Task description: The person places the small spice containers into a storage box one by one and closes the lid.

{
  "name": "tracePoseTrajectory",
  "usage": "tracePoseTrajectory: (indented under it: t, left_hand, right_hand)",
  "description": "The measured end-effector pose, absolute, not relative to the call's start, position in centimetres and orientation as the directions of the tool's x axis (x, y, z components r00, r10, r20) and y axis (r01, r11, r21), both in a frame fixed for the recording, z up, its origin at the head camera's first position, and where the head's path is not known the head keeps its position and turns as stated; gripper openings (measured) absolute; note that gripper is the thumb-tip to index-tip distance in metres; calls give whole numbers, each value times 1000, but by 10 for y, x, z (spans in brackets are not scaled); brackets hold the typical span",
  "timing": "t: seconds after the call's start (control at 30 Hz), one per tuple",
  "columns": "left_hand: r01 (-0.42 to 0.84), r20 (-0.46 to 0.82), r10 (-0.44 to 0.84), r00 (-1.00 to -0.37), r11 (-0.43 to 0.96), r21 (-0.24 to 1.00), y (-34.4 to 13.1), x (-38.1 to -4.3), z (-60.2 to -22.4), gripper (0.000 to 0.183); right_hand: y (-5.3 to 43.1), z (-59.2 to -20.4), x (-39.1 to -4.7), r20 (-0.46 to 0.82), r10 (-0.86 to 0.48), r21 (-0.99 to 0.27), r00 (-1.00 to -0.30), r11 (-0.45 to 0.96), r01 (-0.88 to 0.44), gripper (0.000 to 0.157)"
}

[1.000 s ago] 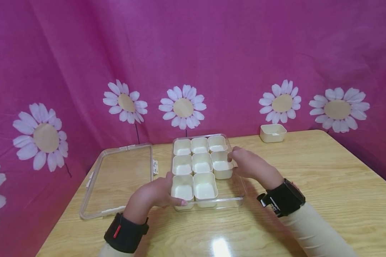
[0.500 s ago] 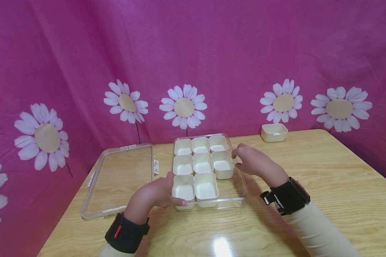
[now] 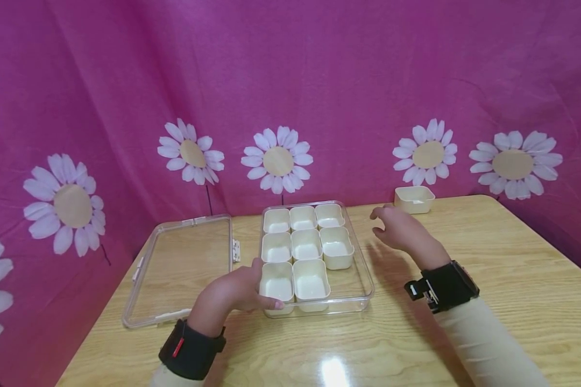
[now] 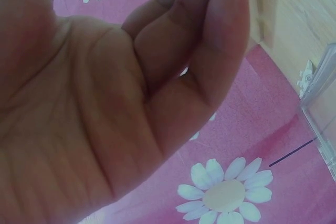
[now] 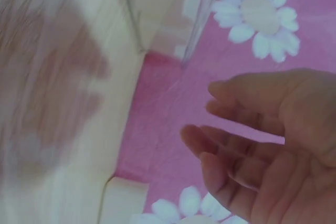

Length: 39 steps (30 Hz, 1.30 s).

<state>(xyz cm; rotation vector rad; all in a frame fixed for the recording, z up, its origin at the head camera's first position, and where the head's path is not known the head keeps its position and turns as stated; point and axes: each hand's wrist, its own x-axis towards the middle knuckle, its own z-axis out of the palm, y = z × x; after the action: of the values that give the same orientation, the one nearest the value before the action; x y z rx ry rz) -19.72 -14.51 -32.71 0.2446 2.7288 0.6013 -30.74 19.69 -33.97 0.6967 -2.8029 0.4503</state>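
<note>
In the head view, a clear plastic box (image 3: pixel 339 307) stands mid-table with several small cream cups (image 3: pixel 311 287) in rows inside it. The back and middle rows hold three each; the front row holds two, with bare floor at its right. My left hand (image 3: pixel 234 291) grips the box's front left corner, thumb over the front rim and fingers along the left side. To the right of the box, my right hand (image 3: pixel 409 234) is in the air with loosely bent fingers and nothing in it. Just beyond it, a single cream cup (image 3: pixel 415 203) sits at the table's back edge.
A clear lid (image 3: pixel 179 269) with white clips lies flat on the wooden table (image 3: pixel 503 269), left of the box. A pink curtain (image 3: pixel 339 107) printed with daisies hangs right behind the table's back edge.
My right hand has let go of the right cup in the middle row and moved right and back, toward the single cup. My left hand has stayed on the box corner.
</note>
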Motion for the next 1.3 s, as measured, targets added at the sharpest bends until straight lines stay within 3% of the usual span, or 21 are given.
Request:
tracePoseTrajectory:
  t: [0.33, 0.7, 0.93, 1.17, 1.3]
  left_hand:
    - [67, -300, 219, -928, 893, 445, -148, -205, -325, 102]
    - [56, -319, 227, -920, 882, 468, -144, -206, -326, 101]
    - [37, -332, 225, -916, 872, 489, -142, -205, -332, 103]
    - [6, -347, 203, -916, 871, 491, -145, -205, -332, 103]
    - [0, -346, 192, -918, 874, 486, -148, -204, -331, 103]
  right_hand:
    - [215, -349, -330, 225, -256, -321, -940, 892, -319, 45]
    - [241, -372, -353, 133, -227, -385, -965, 885, -261, 75]
    - [255, -382, -357, 113, -243, -400, -963, 877, -268, 73]
    - [262, -383, -364, 146, -279, -404, -949, 859, -314, 51]
    - [262, -379, -369, 107, -273, -420, -956, 859, -293, 52]
